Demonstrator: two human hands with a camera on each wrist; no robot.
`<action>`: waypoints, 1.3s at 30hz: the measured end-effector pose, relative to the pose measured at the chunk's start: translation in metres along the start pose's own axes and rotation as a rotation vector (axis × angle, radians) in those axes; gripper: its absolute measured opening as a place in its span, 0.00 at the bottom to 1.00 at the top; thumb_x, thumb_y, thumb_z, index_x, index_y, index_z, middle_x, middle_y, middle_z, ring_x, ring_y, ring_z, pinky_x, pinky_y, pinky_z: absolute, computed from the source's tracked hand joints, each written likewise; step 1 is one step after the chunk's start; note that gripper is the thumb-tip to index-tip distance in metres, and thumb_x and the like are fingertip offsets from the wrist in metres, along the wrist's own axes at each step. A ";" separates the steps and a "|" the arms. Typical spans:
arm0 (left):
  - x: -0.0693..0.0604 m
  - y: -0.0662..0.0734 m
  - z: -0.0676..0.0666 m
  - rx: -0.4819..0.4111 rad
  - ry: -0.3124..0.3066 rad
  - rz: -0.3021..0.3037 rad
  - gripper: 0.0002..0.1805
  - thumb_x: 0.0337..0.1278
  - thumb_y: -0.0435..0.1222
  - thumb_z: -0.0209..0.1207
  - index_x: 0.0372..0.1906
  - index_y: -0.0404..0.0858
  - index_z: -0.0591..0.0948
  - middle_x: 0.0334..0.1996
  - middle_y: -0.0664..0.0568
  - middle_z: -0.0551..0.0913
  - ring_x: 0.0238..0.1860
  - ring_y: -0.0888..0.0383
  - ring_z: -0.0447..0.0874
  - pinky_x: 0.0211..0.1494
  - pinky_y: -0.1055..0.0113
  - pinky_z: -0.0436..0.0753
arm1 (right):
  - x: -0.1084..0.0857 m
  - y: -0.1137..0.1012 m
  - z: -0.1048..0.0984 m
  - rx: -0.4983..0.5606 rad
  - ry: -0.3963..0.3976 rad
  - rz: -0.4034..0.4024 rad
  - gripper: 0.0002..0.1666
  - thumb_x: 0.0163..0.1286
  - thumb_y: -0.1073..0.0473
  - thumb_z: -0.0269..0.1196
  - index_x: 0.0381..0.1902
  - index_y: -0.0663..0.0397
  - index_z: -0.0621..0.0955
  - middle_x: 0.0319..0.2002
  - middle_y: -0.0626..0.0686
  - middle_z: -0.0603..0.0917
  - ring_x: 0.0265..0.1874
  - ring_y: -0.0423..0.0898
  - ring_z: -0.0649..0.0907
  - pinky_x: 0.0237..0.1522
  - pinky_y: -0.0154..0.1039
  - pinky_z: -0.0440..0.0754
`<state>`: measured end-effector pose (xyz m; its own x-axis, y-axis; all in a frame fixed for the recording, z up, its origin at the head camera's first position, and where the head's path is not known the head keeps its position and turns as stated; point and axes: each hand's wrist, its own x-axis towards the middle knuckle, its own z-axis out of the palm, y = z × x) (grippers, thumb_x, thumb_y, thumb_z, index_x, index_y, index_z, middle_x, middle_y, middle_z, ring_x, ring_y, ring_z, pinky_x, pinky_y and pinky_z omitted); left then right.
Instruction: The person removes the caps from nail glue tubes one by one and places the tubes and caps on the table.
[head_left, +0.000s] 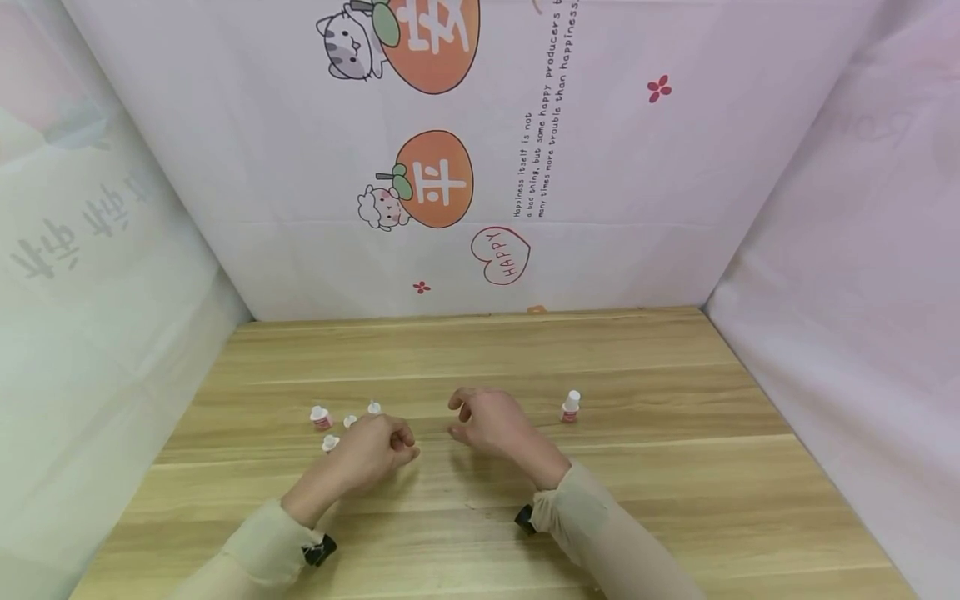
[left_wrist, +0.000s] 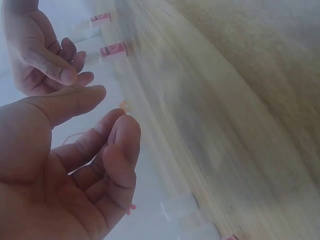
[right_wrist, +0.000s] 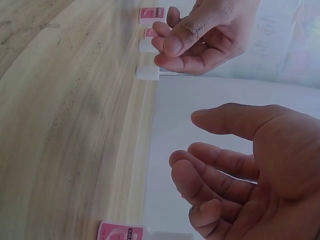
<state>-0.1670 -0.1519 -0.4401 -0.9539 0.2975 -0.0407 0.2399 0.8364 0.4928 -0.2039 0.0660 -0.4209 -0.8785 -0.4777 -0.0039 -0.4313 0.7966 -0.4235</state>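
Both hands hover over the middle of the table with loosely curled fingers and hold nothing. My left hand (head_left: 371,454) is near several small items on the left, among them a small pink-labelled bottle (head_left: 321,419) and a white cap (head_left: 374,408) with a thin stem pointing up. It partly hides another white-topped item (head_left: 330,443). My right hand (head_left: 491,421) is a little to the right, its thumb and fingers apart. Beyond it stands a small bottle (head_left: 570,407) with a white cap and pink label. The right wrist view shows a pink-labelled bottle (right_wrist: 120,231) at its lower edge.
The wood-grain table (head_left: 480,517) is bordered by a printed white cloth (head_left: 600,167) at the back and pale cloth on both sides. Another small white cap (head_left: 350,422) lies between the left-hand items.
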 end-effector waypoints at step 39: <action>0.038 0.017 0.011 0.000 -0.004 0.035 0.03 0.61 0.40 0.66 0.35 0.46 0.85 0.29 0.61 0.83 0.30 0.66 0.78 0.38 0.68 0.79 | -0.019 0.038 -0.026 0.016 0.159 0.104 0.12 0.65 0.51 0.70 0.44 0.46 0.83 0.27 0.42 0.82 0.24 0.37 0.77 0.32 0.36 0.76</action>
<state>-0.1968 -0.1215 -0.4428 -0.9440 0.3287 -0.0272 0.2732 0.8254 0.4940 -0.2090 0.1145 -0.4134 -0.9401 -0.3276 0.0944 -0.3343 0.8320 -0.4427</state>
